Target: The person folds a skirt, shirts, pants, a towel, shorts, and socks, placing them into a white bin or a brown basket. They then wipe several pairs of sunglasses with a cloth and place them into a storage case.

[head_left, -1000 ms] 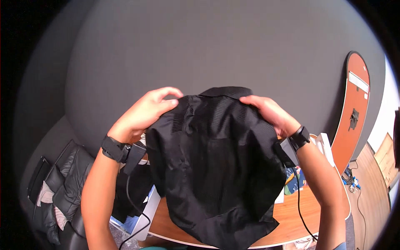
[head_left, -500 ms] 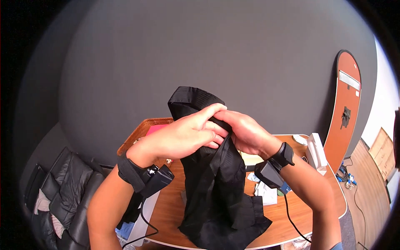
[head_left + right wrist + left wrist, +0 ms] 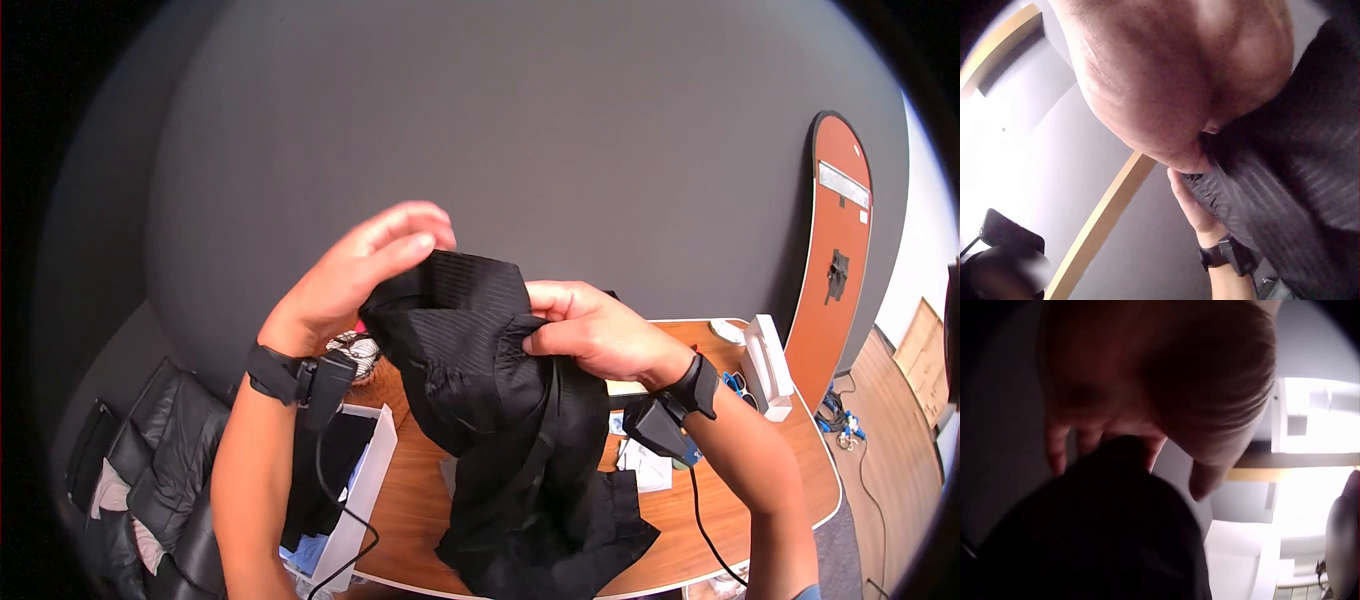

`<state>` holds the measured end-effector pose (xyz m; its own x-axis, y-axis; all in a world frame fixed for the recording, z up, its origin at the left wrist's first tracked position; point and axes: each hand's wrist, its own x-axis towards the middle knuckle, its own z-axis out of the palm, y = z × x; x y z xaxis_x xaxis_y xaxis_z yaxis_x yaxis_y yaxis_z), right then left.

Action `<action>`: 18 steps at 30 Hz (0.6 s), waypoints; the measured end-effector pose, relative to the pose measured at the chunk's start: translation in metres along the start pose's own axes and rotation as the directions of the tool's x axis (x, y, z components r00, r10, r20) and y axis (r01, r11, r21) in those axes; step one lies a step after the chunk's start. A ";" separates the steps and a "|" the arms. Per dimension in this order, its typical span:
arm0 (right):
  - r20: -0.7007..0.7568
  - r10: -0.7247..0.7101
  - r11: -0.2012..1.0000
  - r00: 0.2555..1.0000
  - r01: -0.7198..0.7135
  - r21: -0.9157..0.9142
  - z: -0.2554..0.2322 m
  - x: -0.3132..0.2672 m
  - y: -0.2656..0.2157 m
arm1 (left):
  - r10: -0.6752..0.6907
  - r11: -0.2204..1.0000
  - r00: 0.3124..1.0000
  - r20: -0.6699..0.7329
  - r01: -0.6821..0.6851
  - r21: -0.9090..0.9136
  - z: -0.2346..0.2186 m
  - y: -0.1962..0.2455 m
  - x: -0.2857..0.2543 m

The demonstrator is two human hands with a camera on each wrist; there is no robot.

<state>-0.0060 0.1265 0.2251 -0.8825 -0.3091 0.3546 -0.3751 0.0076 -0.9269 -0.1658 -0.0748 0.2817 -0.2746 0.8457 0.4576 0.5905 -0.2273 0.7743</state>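
Our right hand pinches gathered, finely striped black cloth above the wood-grain counter.
Our right hand [image 3: 610,335] grips puckered fabric between thumb and fingers; our left hand [image 3: 365,265], fingers parted and loosely bent, is at the opposite upper edge, though we cannot tell whether it touches. Between them the black garment [image 3: 480,400] opens in an angular, ribbed-looking fold, then falls in soft, slightly shiny creases over the pale-rimmed counter [image 3: 405,520]. Beside it we have a straight-walled white box [image 3: 372,480] of dark and blue cloth, and, farther left, wrinkled black leather cushions [image 3: 180,430].
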 end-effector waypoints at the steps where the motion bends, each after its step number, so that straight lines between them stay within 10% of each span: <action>1: -0.002 -0.002 1.000 1.000 0.002 -0.001 -0.002 -0.002 -0.001 | 0.002 1.000 1.000 0.002 -0.002 0.001 -0.002 -0.001 -0.005; 3: -0.016 0.039 0.999 0.999 -0.039 -0.036 -0.006 -0.006 -0.003 | -0.096 0.990 0.953 0.287 0.120 -0.068 0.004 -0.002 -0.019; 11: -0.370 -0.011 0.972 0.929 -0.077 -0.224 -0.003 -0.020 0.049 | -0.072 0.993 0.994 -0.088 0.079 0.085 0.012 0.009 -0.012; 18: -0.554 -0.443 0.813 0.705 0.056 -0.579 0.024 -0.029 0.105 | 0.013 0.944 0.962 -0.273 0.079 0.321 0.011 0.021 -0.013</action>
<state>-0.0130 0.1130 0.1141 -0.6136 0.3051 0.7283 -0.5186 0.5398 -0.6631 -0.1414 -0.0854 0.2865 -0.4639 0.6786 0.5694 0.7792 0.0067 0.6267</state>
